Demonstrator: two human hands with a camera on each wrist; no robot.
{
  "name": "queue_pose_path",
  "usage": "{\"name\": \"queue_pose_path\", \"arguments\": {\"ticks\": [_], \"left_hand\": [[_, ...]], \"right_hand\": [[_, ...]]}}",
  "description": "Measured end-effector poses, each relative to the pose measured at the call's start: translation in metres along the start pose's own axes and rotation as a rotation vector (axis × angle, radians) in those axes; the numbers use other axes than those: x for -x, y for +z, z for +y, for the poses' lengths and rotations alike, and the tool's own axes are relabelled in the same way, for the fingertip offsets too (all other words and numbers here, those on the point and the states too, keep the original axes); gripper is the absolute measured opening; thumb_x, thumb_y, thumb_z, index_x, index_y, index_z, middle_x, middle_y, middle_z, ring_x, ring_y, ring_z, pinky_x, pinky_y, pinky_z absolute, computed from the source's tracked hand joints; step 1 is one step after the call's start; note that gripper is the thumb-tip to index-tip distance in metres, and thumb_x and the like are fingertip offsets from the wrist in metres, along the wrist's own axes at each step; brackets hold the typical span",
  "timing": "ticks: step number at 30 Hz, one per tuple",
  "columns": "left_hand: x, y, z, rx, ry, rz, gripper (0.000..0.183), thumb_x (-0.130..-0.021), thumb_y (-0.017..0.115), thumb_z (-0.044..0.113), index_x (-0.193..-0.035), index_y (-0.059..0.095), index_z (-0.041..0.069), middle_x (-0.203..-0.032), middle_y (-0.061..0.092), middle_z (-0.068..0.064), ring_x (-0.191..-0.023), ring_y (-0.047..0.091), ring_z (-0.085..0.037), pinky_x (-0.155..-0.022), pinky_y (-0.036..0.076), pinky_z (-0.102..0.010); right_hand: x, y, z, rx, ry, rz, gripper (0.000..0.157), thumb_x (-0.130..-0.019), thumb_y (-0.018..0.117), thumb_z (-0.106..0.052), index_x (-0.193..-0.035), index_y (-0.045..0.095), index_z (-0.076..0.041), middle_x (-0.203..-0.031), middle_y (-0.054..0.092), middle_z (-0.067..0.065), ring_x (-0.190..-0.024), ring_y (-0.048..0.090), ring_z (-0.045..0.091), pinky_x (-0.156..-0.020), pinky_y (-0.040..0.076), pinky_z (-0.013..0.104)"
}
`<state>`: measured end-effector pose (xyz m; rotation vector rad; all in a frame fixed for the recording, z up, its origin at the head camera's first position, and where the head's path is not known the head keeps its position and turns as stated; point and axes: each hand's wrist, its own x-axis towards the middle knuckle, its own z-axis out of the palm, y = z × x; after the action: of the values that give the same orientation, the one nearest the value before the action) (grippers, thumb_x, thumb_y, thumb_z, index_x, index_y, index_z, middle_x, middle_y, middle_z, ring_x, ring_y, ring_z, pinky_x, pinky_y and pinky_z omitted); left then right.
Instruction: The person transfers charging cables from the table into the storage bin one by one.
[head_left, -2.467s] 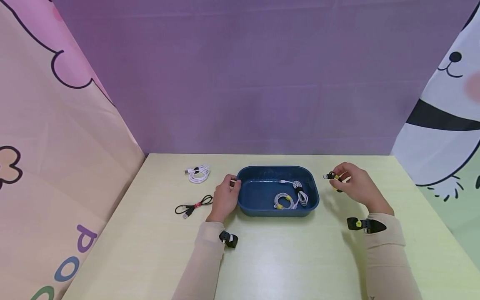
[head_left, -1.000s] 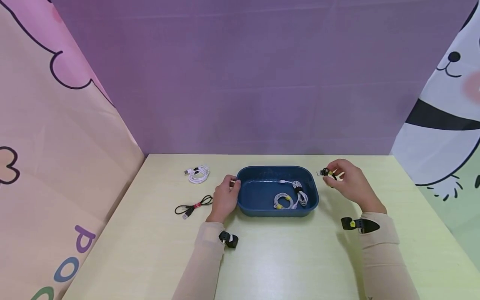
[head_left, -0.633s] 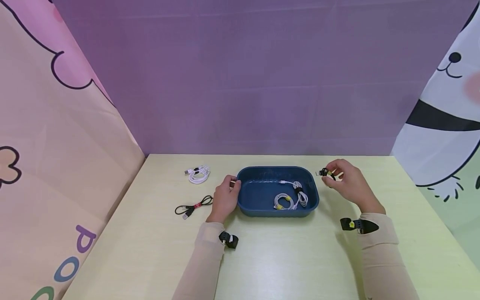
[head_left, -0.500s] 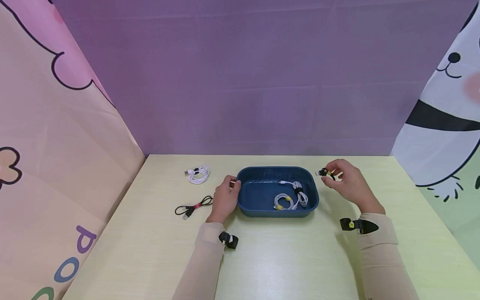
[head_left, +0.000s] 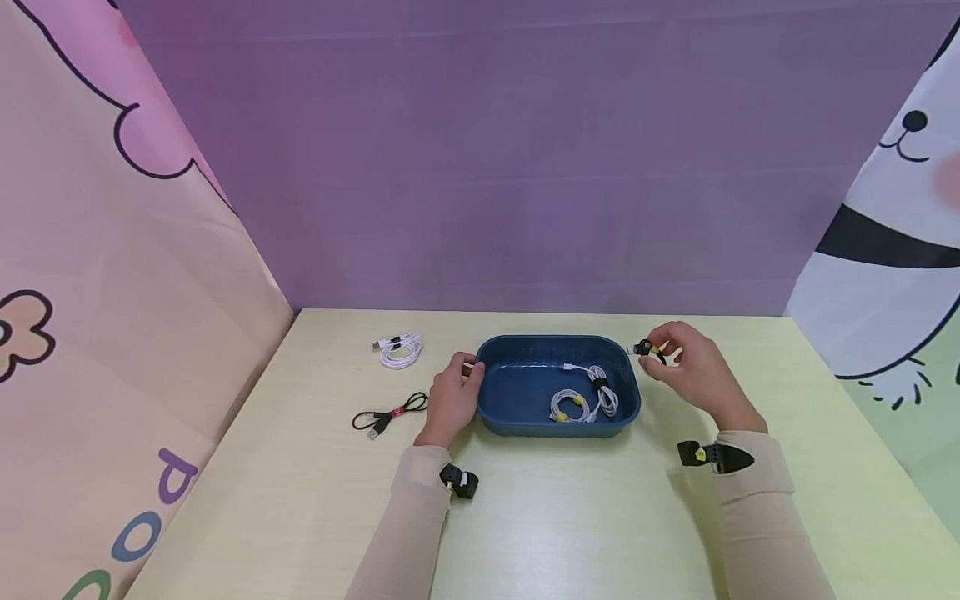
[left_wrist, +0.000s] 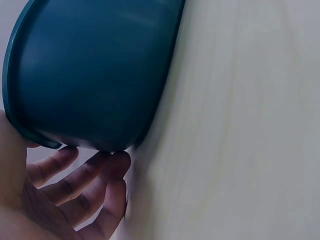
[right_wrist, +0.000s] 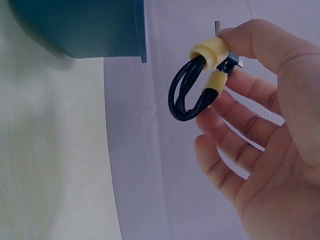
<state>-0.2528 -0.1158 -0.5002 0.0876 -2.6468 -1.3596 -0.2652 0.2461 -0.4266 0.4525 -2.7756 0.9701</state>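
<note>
A blue plastic tub (head_left: pixel 525 429) stands mid-table. My left hand (head_left: pixel 450 404) holds its left end; in the left wrist view the curled fingertips (left_wrist: pixel 117 162) meet its outer wall, with the thumb up by the rim. Inside the tub's right half lie two coiled white cables, one with yellow ties (head_left: pixel 567 407) and one with a black tie (head_left: pixel 602 392). Just off the tub's right end, above the table, my right hand (head_left: pixel 693 371) pinches a coiled black USB cable (right_wrist: pixel 185 95) with yellow ties between thumb and fingers. Its metal plug points toward the tub.
Left of the tub, a coiled white USB cable (head_left: pixel 401 350) lies toward the back of the pale table (head_left: pixel 300 500). Nearer is a black USB cable (head_left: pixel 390 412) with a red tie, beside my left hand. A purple cloth (head_left: pixel 487 167) hangs behind the table.
The right hand, with the black cable pinched in it, has moved left toward the tub's right end. The left hand stays on the tub. The head view has shifted slightly.
</note>
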Motion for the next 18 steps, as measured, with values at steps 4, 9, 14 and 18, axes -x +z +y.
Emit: {"name": "queue_pose_path", "arguments": {"ticks": [4, 9, 14, 18], "left_hand": [[-0.0006, 0.0006, 0.0002, 0.0, -0.008, -0.003, 0.031, -0.107, 0.05, 0.037, -0.125, 0.061, 0.014, -0.109, 0.072, -0.01, -0.088, 0.066, -0.025, -0.074, 0.051, -0.035], [-0.0016, 0.001, -0.0009, 0.001, -0.01, -0.008, 0.031, -0.107, 0.049, 0.037, -0.125, 0.061, 0.014, -0.109, 0.072, -0.01, -0.088, 0.066, -0.025, -0.074, 0.051, -0.034], [-0.0019, 0.0016, -0.002, -0.002, -0.006, -0.008, 0.031, -0.107, 0.049, 0.037, -0.125, 0.061, 0.014, -0.109, 0.072, -0.01, -0.088, 0.065, -0.026, -0.073, 0.05, -0.034], [-0.002, 0.002, -0.0025, -0.003, -0.005, -0.007, 0.03, -0.107, 0.05, 0.036, -0.125, 0.061, 0.014, -0.109, 0.072, -0.01, -0.089, 0.066, -0.026, -0.074, 0.051, -0.035]], "right_hand": [[0.0001, 0.0005, -0.0009, 0.002, 0.002, -0.004, 0.032, -0.093, 0.075, -0.019, -0.116, 0.062, -0.003, -0.111, 0.065, 0.016, -0.102, 0.058, 0.034, -0.086, 0.048, 0.043], [-0.0005, 0.0016, -0.0013, -0.001, 0.002, -0.004, 0.031, -0.093, 0.075, -0.019, -0.115, 0.062, -0.003, -0.111, 0.065, 0.016, -0.102, 0.058, 0.035, -0.087, 0.048, 0.044], [-0.0006, 0.0025, -0.0009, 0.006, 0.004, 0.0, 0.03, -0.092, 0.075, -0.018, -0.115, 0.061, -0.003, -0.11, 0.065, 0.015, -0.102, 0.058, 0.035, -0.087, 0.048, 0.043], [-0.0001, 0.0017, -0.0022, 0.002, 0.0, -0.003, 0.03, -0.093, 0.074, -0.018, -0.115, 0.061, -0.003, -0.11, 0.065, 0.015, -0.102, 0.058, 0.035, -0.087, 0.048, 0.044]]}}
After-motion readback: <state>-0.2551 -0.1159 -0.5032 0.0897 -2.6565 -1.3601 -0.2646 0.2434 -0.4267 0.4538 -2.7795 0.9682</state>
